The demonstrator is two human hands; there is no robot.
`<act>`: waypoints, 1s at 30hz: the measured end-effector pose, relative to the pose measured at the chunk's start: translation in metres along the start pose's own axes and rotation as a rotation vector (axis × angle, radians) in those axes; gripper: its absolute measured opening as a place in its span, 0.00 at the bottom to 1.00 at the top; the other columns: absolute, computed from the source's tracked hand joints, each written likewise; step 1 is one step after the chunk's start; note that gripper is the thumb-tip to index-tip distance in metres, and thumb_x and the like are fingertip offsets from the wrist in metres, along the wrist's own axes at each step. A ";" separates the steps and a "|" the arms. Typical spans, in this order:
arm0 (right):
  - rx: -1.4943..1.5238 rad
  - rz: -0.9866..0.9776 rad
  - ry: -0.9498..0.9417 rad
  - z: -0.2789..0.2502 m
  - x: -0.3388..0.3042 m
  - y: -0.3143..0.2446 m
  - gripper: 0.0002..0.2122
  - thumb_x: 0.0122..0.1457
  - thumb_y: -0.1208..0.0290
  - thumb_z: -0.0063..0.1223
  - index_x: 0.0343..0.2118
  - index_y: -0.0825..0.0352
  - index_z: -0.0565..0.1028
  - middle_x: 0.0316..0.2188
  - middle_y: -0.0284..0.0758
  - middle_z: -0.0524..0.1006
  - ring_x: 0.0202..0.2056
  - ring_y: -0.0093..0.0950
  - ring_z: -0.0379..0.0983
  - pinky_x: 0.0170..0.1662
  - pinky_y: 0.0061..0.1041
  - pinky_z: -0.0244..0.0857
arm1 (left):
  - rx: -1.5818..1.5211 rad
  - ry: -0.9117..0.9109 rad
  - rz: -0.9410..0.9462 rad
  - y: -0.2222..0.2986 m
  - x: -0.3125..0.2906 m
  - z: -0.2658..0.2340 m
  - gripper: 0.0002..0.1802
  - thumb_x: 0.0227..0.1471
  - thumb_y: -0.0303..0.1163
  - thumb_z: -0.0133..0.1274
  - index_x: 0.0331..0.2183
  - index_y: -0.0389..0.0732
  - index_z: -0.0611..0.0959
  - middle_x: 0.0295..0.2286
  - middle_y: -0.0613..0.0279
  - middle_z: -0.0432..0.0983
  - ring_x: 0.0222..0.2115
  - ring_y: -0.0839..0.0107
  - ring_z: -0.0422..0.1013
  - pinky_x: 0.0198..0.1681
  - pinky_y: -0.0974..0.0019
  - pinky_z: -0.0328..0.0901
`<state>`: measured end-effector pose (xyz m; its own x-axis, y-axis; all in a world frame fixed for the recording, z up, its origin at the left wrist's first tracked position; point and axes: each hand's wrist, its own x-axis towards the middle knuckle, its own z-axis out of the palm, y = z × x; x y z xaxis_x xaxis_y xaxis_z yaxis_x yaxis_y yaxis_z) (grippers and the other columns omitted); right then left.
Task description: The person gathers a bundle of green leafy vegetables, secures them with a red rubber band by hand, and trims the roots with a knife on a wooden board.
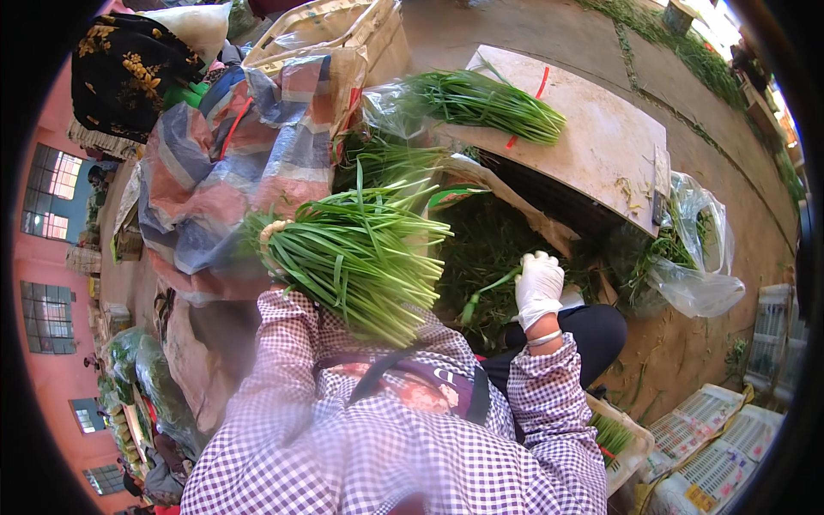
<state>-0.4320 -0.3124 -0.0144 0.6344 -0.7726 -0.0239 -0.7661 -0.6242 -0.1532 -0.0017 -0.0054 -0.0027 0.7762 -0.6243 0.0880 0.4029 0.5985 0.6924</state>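
So the left hand [273, 230] has its fingers curled around a big fat bunch of green stalks [365, 262], holding it up in front of the chest. Most of that hand is hidden by the leaves, so I can't tell how tight the squeeze is. The cut-looking pale ends fan out to the right, and the leafy end is over by the fingers.

Meanwhile the right hand [539, 285], in a white glove, is closed in a narrow pinch on a thin green sprig [491, 290] that sticks out to the left, well apart from the bunch. There's a light bracelet [545, 339] on that wrist, just above a checked cuff.

Under and past the sprig is a dark mess of loose greens [476, 245]. Just beyond that sits a pale board [609, 142] with another bundle [498, 105] lying on it, plus a couple of red strips [543, 82] near the bundle.

Off to the left, a striped plastic sheet [287, 167] is draped in front of a yellowish crate [382, 47]. On the right side a clear plastic bag [708, 283] slumps next to the board with more greens by it, and down by the right elbow there's a pale basket [637, 451] with green stalks inside.
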 end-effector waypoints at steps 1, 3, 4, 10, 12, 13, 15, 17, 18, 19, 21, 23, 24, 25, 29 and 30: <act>0.146 -0.114 0.224 -0.018 -0.002 -0.013 0.09 0.54 0.67 0.58 0.36 0.63 0.79 0.39 0.39 0.77 0.42 0.39 0.73 0.41 0.37 0.68 | 0.009 0.046 0.009 0.002 -0.001 -0.004 0.12 0.56 0.38 0.54 0.36 0.39 0.82 0.36 0.60 0.79 0.41 0.64 0.73 0.52 0.60 0.68; 0.452 -0.291 0.154 -0.044 -0.001 -0.041 0.15 0.52 0.67 0.61 0.42 0.66 0.77 0.42 0.41 0.78 0.43 0.40 0.74 0.44 0.38 0.69 | 0.023 0.123 0.018 0.002 0.001 -0.009 0.12 0.56 0.37 0.54 0.35 0.38 0.82 0.35 0.60 0.80 0.41 0.64 0.73 0.52 0.59 0.69; 0.676 -0.343 0.085 -0.040 -0.002 -0.054 0.17 0.54 0.66 0.60 0.45 0.67 0.76 0.43 0.43 0.79 0.43 0.41 0.75 0.46 0.38 0.69 | 0.062 0.125 0.036 0.000 0.001 -0.009 0.11 0.55 0.36 0.54 0.34 0.38 0.82 0.36 0.58 0.80 0.42 0.63 0.74 0.52 0.57 0.69; 1.020 -0.333 -0.485 -0.023 -0.019 -0.105 0.22 0.61 0.62 0.59 0.54 0.70 0.72 0.45 0.49 0.79 0.47 0.44 0.77 0.51 0.36 0.69 | -0.025 0.008 -0.107 -0.003 0.006 0.018 0.12 0.57 0.39 0.51 0.33 0.41 0.82 0.45 0.52 0.80 0.46 0.58 0.74 0.54 0.50 0.69; 1.204 -0.279 -0.459 -0.011 -0.027 -0.111 0.16 0.60 0.64 0.60 0.46 0.70 0.77 0.41 0.49 0.80 0.42 0.47 0.77 0.46 0.36 0.69 | -0.087 -0.060 -0.061 -0.006 0.002 0.017 0.14 0.58 0.41 0.50 0.33 0.42 0.82 0.48 0.52 0.78 0.49 0.59 0.73 0.55 0.48 0.69; 1.259 -0.171 -0.544 -0.006 -0.024 -0.109 0.11 0.61 0.70 0.59 0.42 0.71 0.78 0.30 0.38 0.79 0.32 0.22 0.72 0.40 0.24 0.68 | -0.095 -0.041 -0.159 0.000 0.003 0.016 0.14 0.58 0.42 0.50 0.35 0.43 0.83 0.51 0.54 0.77 0.52 0.59 0.71 0.57 0.49 0.67; 1.111 -0.209 -0.466 0.008 -0.020 -0.096 0.09 0.62 0.72 0.57 0.43 0.70 0.78 0.29 0.36 0.79 0.31 0.22 0.72 0.40 0.24 0.68 | -0.058 -0.099 0.094 -0.025 -0.002 0.041 0.14 0.60 0.41 0.49 0.37 0.43 0.83 0.50 0.55 0.77 0.54 0.60 0.70 0.60 0.51 0.64; 0.982 -0.318 -0.507 -0.002 -0.023 -0.097 0.09 0.60 0.69 0.58 0.42 0.66 0.80 0.30 0.40 0.80 0.31 0.30 0.76 0.38 0.28 0.70 | -0.505 -0.037 0.012 -0.014 -0.006 0.025 0.14 0.62 0.39 0.47 0.38 0.42 0.83 0.49 0.58 0.78 0.53 0.64 0.71 0.63 0.55 0.61; 0.966 -0.349 -0.566 -0.009 -0.023 -0.096 0.10 0.60 0.69 0.58 0.42 0.66 0.80 0.31 0.41 0.81 0.32 0.33 0.78 0.38 0.30 0.70 | -0.187 0.020 0.120 -0.014 -0.003 0.020 0.14 0.62 0.38 0.46 0.38 0.41 0.83 0.48 0.59 0.79 0.52 0.68 0.71 0.64 0.57 0.59; 0.949 -0.382 -0.626 -0.012 -0.024 -0.095 0.10 0.59 0.68 0.57 0.42 0.65 0.80 0.31 0.42 0.81 0.33 0.37 0.79 0.38 0.31 0.71 | -0.082 0.078 0.115 -0.007 -0.003 0.014 0.12 0.61 0.38 0.46 0.35 0.42 0.81 0.39 0.66 0.80 0.45 0.73 0.73 0.63 0.61 0.58; 0.786 -0.457 -0.550 0.004 -0.024 -0.079 0.10 0.57 0.64 0.58 0.39 0.63 0.81 0.32 0.42 0.81 0.35 0.41 0.79 0.40 0.35 0.72 | -0.411 -0.229 -0.115 -0.007 0.011 0.052 0.09 0.62 0.37 0.45 0.30 0.46 0.74 0.28 0.73 0.73 0.37 0.77 0.71 0.57 0.64 0.59; 0.696 -0.427 -0.576 0.007 -0.021 -0.062 0.11 0.56 0.62 0.58 0.37 0.62 0.82 0.31 0.42 0.82 0.35 0.42 0.79 0.40 0.37 0.72 | -0.534 -0.373 -0.188 -0.003 0.018 0.082 0.10 0.62 0.37 0.45 0.28 0.49 0.66 0.24 0.75 0.63 0.30 0.79 0.65 0.52 0.64 0.59; 0.653 -0.352 -0.568 0.009 -0.018 -0.055 0.11 0.55 0.59 0.59 0.34 0.62 0.82 0.30 0.42 0.81 0.35 0.42 0.79 0.40 0.38 0.71 | -0.528 -0.394 -0.227 0.000 0.016 0.094 0.11 0.62 0.37 0.45 0.27 0.49 0.65 0.24 0.76 0.63 0.30 0.80 0.64 0.52 0.63 0.58; 0.596 -0.284 -0.527 0.009 -0.016 -0.048 0.11 0.56 0.59 0.59 0.33 0.62 0.82 0.29 0.42 0.81 0.35 0.42 0.79 0.39 0.39 0.71 | -0.522 -0.416 -0.266 0.003 0.015 0.107 0.11 0.62 0.37 0.45 0.27 0.49 0.65 0.24 0.76 0.63 0.29 0.80 0.63 0.51 0.63 0.58; 0.801 -0.115 -0.302 -0.004 -0.008 -0.044 0.10 0.55 0.61 0.62 0.33 0.64 0.81 0.31 0.43 0.81 0.36 0.43 0.78 0.42 0.38 0.71 | -0.509 -0.662 -0.324 0.013 0.022 0.135 0.13 0.64 0.37 0.43 0.27 0.48 0.64 0.24 0.74 0.63 0.31 0.77 0.65 0.54 0.61 0.59; 0.877 -0.095 -0.279 -0.010 -0.007 -0.045 0.09 0.55 0.64 0.62 0.33 0.64 0.81 0.31 0.43 0.81 0.35 0.43 0.78 0.41 0.37 0.71 | -0.490 -0.681 -0.311 0.014 0.023 0.138 0.13 0.65 0.38 0.43 0.27 0.47 0.64 0.24 0.73 0.65 0.32 0.76 0.66 0.54 0.60 0.59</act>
<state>-0.4028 -0.2797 0.0027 0.7797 -0.5957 -0.1929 -0.4297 -0.2849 -0.8569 -0.0452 -0.0800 0.1078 0.2037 -0.8635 0.4613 0.8303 0.4020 0.3860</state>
